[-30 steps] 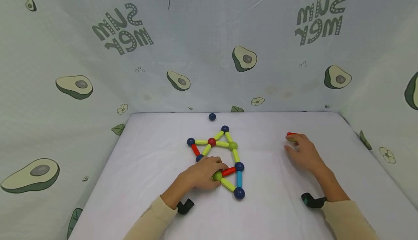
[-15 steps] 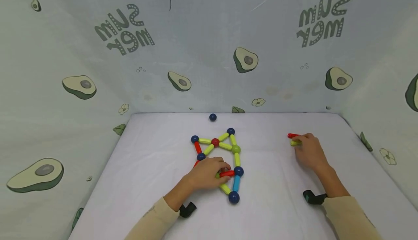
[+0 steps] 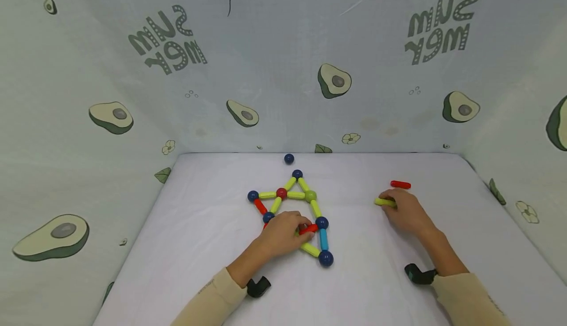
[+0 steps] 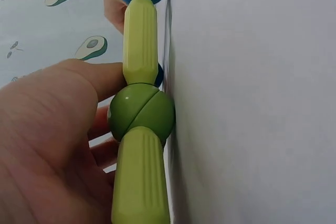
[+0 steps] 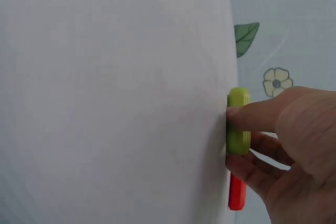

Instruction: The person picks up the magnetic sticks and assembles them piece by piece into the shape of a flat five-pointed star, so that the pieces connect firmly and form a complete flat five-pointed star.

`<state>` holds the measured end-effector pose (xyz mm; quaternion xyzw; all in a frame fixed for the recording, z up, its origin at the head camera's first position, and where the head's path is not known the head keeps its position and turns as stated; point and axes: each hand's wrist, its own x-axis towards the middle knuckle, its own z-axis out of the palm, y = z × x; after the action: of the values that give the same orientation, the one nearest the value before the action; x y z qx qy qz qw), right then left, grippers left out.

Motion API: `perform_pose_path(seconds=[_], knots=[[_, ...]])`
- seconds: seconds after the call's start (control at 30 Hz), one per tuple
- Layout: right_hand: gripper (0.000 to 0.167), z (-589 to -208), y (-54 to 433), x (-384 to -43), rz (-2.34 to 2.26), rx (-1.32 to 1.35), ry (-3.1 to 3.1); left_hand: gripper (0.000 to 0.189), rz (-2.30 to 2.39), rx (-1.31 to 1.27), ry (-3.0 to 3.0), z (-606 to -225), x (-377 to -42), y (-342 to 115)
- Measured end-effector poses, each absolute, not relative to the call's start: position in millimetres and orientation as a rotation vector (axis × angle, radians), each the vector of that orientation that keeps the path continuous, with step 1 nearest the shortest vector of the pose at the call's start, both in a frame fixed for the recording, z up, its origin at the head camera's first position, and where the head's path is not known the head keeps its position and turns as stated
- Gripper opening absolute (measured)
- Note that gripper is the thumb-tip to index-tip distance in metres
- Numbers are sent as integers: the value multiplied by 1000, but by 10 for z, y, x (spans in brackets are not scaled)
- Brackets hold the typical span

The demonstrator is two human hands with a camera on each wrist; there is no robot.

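Observation:
A flat figure of magnetic rods and balls lies mid-table in the head view, with a red ball (image 3: 281,194), a blue rod (image 3: 324,240) and several yellow-green rods. My left hand (image 3: 283,235) covers its lower left part and pinches a red rod (image 3: 311,229) between thumb and fingers. The left wrist view shows a green ball (image 4: 142,111) beside that thumb, joined to yellow-green rods. On the right, my right hand (image 3: 409,212) pinches a loose yellow-green rod (image 3: 383,202) with thumb and fingertips (image 5: 239,121). A loose red rod (image 3: 400,184) lies just beyond this hand.
A single dark blue ball (image 3: 289,158) sits near the back edge of the white table (image 3: 354,267). A printed cloth (image 3: 283,70) hangs behind and at both sides. Black wrist cameras (image 3: 258,286) sit low at both wrists.
My right hand has drawn the yellow-green rod toward the left and nearer me, uncovering the red rod. My left hand has turned the figure a little, swinging its top first right, then left.

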<state>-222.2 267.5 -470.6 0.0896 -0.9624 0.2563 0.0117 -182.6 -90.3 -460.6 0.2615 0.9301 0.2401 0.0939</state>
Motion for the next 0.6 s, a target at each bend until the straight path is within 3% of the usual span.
perform_pose_path(seconds=[0.6], knots=[[25,-4608,1755,-2015,955,635,-2951,38,689,803,2775,-4672,-1857,-910]])
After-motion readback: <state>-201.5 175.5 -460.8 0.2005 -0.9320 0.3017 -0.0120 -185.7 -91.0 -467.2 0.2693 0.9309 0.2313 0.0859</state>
